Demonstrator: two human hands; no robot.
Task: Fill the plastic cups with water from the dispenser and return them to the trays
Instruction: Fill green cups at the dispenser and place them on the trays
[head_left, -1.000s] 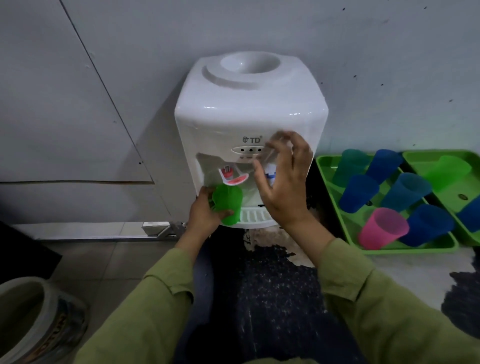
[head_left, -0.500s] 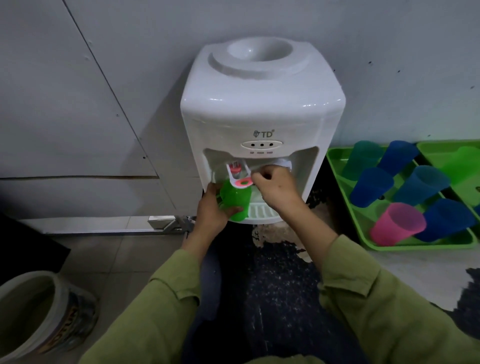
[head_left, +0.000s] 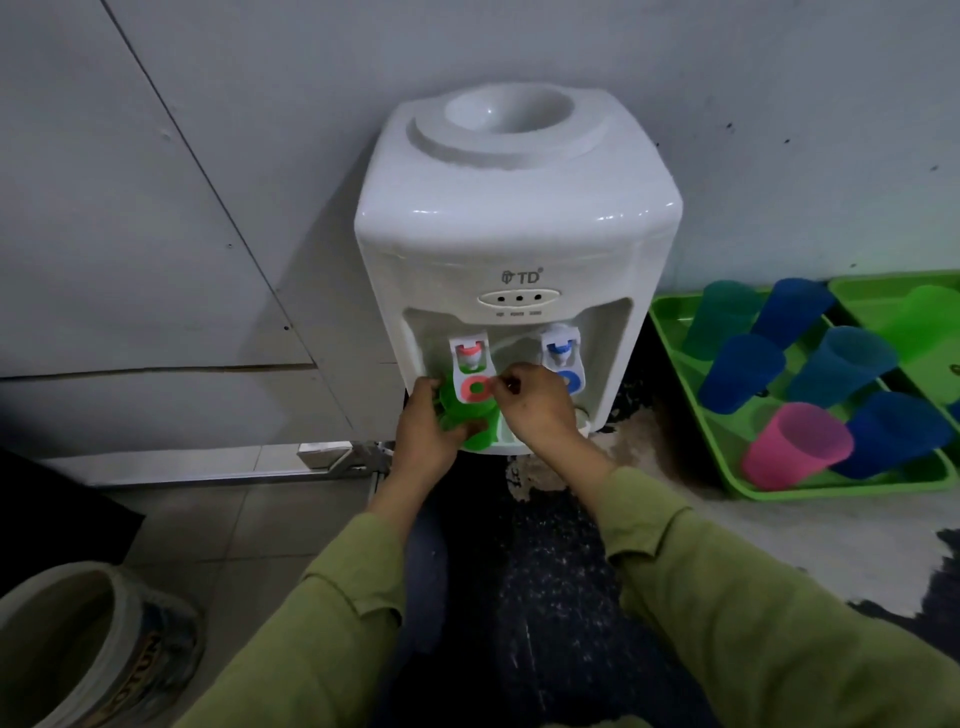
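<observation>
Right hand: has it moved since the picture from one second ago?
Yes. The right hand came down from in front of the indicator panel on the dispenser to the red tap lever, which it now pinches above the green cup.

We see a worn, dark speckled surface (head_left: 561, 571) w/ pale patches near the wall. The white dispenser (head_left: 514, 234) stands on it, back to the wall. Just right of it, 2 trays lie side by side: 1 green tray (head_left: 841, 487) nearest the dispenser, and a 2nd tray (head_left: 893, 280) cut off by the frame edge. At lower left, 1 bucket (head_left: 150, 660) sits on pale floor tiles (head_left: 223, 525), partly out of frame.
</observation>
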